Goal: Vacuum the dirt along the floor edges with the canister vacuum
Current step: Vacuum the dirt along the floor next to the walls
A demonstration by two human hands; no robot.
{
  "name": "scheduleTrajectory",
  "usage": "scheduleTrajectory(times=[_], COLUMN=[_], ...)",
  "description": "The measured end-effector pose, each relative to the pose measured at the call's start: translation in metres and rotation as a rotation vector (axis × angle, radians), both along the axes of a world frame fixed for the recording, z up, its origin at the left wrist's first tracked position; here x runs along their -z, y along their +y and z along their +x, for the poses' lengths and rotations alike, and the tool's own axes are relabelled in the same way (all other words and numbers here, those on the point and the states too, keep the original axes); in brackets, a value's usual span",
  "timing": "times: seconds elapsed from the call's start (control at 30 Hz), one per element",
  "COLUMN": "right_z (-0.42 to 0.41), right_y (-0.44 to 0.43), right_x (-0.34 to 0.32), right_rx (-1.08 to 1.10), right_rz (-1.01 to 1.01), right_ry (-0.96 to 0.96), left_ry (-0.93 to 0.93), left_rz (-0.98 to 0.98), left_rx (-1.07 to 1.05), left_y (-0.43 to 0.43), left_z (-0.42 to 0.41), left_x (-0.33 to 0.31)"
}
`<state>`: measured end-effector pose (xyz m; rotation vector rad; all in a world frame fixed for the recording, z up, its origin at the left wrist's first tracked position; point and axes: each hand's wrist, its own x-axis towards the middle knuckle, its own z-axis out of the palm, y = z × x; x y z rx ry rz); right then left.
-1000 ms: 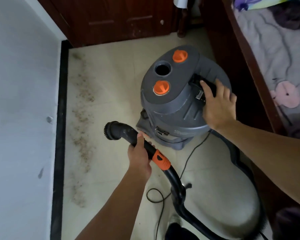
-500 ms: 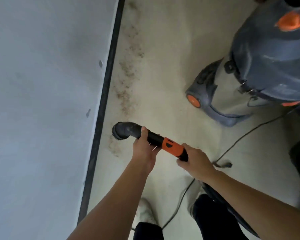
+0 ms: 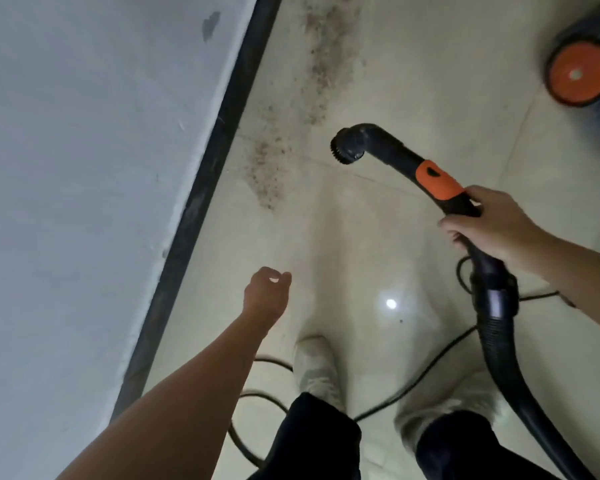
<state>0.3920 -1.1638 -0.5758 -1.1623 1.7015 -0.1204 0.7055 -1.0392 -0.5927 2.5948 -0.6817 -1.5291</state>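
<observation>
While the right hand (image 3: 492,230) wraps its fingers round the black wand (image 3: 395,150) just behind the orange collar (image 3: 437,181), the left hand (image 3: 265,296) hangs free, fingers loosely curled and holding nothing. Ahead of the right hand the wand bends into a round brush head (image 3: 347,147), which seems lifted slightly off the floor (image 3: 378,237), though the angle makes that hard to judge. Beyond the brush, toward the black skirting (image 3: 201,188), lies a band of brown dirt (image 3: 291,109). Behind the right hand the ribbed hose (image 3: 499,341) trails back past the white shoes (image 3: 314,368) and a power cord (image 3: 395,396). Well ahead of that hand, the canister vacuum (image 3: 577,74) shows one orange wheel. Half a second ago both hands gripped the wand, the left ahead of the collar. It has since let go, and the brush now sits farther from the skirting.
</observation>
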Motion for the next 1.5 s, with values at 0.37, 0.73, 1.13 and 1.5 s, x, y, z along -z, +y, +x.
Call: scheduleTrajectory(times=[0.37, 0.73, 1.13, 1.5], right_z=[0.005, 0.004, 0.069, 0.090], right_y=[-0.022, 0.047, 0.067, 0.051], right_x=[0.110, 0.142, 0.129, 0.139], right_rx=[-0.209, -0.482, -0.375, -0.299], right_rz=[-0.180, -0.169, -0.324, -0.426], right_ry=[-0.025, -0.080, 0.168, 0.199], left_ry=[-0.426, -0.705, -0.655, -0.676], left_rz=[-0.131, -0.413, -0.511, -0.555], left_rx=[0.442, 0.511, 0.442, 0.444], left_y=[0.024, 0.046, 0.054, 0.056], left_z=[0.054, 0.078, 0.082, 0.085], left_x=[0.151, 0.198, 0.211, 0.218])
